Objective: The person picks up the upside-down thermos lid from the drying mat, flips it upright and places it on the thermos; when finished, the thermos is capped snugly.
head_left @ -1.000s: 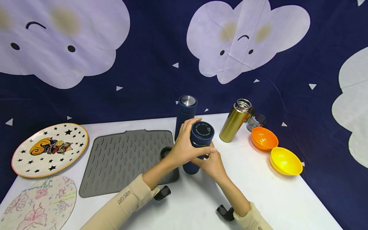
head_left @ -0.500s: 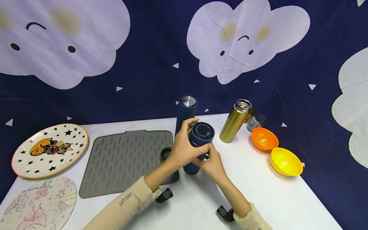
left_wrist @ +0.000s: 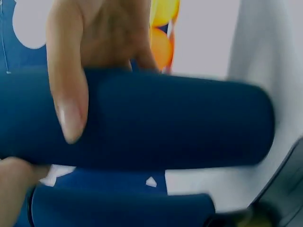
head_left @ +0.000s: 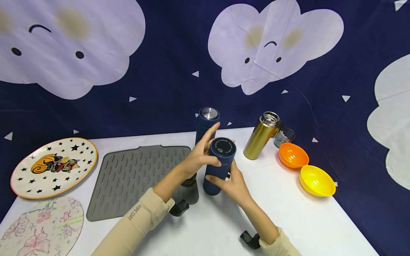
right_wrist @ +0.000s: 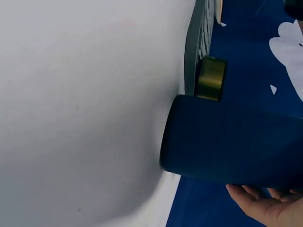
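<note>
In the head view a navy thermos (head_left: pixel 217 174) stands on the white table between both hands. Its upper end shows a black disc ringed with small text. My left hand (head_left: pixel 198 156) reaches round the upper part, thumb in front, index finger raised, another fingertip behind. Lower down, my right hand (head_left: pixel 235 188) grips the body, its thumb across the front; the left wrist view shows that thumb lying over the thermos (left_wrist: pixel 180 123). Fingers of the right hand (right_wrist: pixel 270 205) also show beyond the thermos in the right wrist view. A second navy thermos (head_left: pixel 205 129), silver-topped, stands behind.
A grey ribbed mat (head_left: pixel 137 181) lies left, with a gold cap (right_wrist: pixel 212 78) at its edge. Beyond it are a star-patterned plate (head_left: pixel 54 167) and a floral round mat (head_left: pixel 41 227). Rightward stand a gold thermos (head_left: pixel 257 140), clear cup (head_left: pixel 284 137), orange bowl (head_left: pixel 293 155) and yellow bowl (head_left: pixel 317 180).
The black disc has turned clockwise, its printed mark moving from right to lower left. My left hand has turned with it, thumb shifting left and index finger lifting. The right hand has barely moved.
</note>
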Tool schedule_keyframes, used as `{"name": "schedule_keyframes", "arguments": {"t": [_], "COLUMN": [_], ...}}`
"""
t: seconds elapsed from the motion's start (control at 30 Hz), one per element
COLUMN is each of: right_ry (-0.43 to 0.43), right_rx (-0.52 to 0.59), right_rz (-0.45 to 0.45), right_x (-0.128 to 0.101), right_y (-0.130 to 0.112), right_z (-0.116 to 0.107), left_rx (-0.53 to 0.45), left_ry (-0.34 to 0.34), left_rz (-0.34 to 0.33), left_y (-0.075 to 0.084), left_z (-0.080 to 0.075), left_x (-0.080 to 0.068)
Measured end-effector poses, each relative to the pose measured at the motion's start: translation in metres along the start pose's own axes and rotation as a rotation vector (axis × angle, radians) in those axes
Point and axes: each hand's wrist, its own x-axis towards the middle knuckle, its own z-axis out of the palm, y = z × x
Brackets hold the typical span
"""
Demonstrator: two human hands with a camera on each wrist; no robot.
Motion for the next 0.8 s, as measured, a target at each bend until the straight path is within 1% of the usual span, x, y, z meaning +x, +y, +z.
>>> {"name": "schedule_keyframes", "arguments": {"t": [0.03, 0.07, 0.1, 0.17, 0.2, 0.23, 0.27, 0.3, 0.33, 0.37, 0.4, 0.43, 0.53, 0.57, 0.6, 0.63, 0.7, 0.73, 0.77, 0.8], "right_ry": [-0.001, 0.003, 0.009, 0.021, 0.021, 0.018, 0.013, 0.007, 0.0, -0.008, -0.016, -0.019, -0.011, -0.012, -0.013, -0.019, -0.026, -0.029, -0.028, -0.027], "right_rx": [0.008, 0.002, -0.004, -0.019, -0.024, -0.023, -0.022, -0.015, -0.007, 0.003, 0.019, 0.026, 0.023, 0.025, 0.023, 0.022, 0.033, 0.043, 0.044, 0.046], "right_rz": [-0.003, -0.009, -0.006, -0.001, -0.001, 0.0, 0.002, 0.01, 0.009, 0.007, 0.001, -0.003, -0.004, -0.004, -0.005, -0.007, -0.008, -0.008, -0.007, -0.009], "right_x": [0.0, 0.0, 0.0, 0.0, 0.0, 0.0, 0.0, 0.0, 0.0, 0.0, 0.001, 0.001, 0.0, 0.0, 0.0, -0.001, -0.001, 0.0, 0.0, 0.0], "right_y": [0.0, 0.0, 0.0, 0.0, -0.001, -0.001, -0.001, -0.002, -0.002, -0.002, -0.002, -0.002, 0.0, 0.0, 0.0, 0.0, 0.0, 0.0, -0.001, -0.001], "right_z": [0.0, 0.0, -0.001, -0.001, -0.001, -0.002, -0.002, -0.002, -0.002, -0.003, -0.003, -0.003, -0.004, -0.004, -0.004, -0.003, -0.003, -0.003, -0.003, -0.003], "left_rx": [0.004, 0.06, 0.136, 0.302, 0.345, 0.356, 0.33, 0.27, 0.208, 0.148, 0.123, 0.153, 0.355, 0.371, 0.361, 0.31, 0.14, 0.067, 0.038, 0.062], "left_ry": [0.0, 0.027, 0.071, 0.18, 0.222, 0.251, 0.258, 0.238, 0.203, 0.164, 0.145, 0.145, 0.189, 0.187, 0.171, 0.131, 0.043, 0.018, 0.015, 0.038], "left_rz": [-0.003, 0.004, 0.024, 0.062, 0.079, 0.1, 0.124, 0.149, 0.162, 0.162, 0.149, 0.14, 0.116, 0.103, 0.092, 0.093, 0.071, 0.054, 0.039, 0.042], "left_y": [-0.001, -0.003, -0.004, -0.006, -0.007, -0.008, -0.008, -0.008, -0.009, -0.009, -0.009, -0.009, -0.009, -0.008, -0.007, -0.007, -0.006, -0.006, -0.006, -0.007], "left_z": [0.001, 0.003, 0.007, 0.014, 0.017, 0.018, 0.019, 0.018, 0.017, 0.017, 0.016, 0.016, 0.017, 0.016, 0.014, 0.011, 0.005, 0.003, 0.002, 0.003], "left_x": [0.0, -0.001, -0.002, -0.004, -0.004, -0.004, -0.004, -0.004, -0.003, -0.003, -0.003, -0.002, -0.002, -0.002, -0.001, -0.001, -0.001, -0.001, -0.001, -0.002]}}
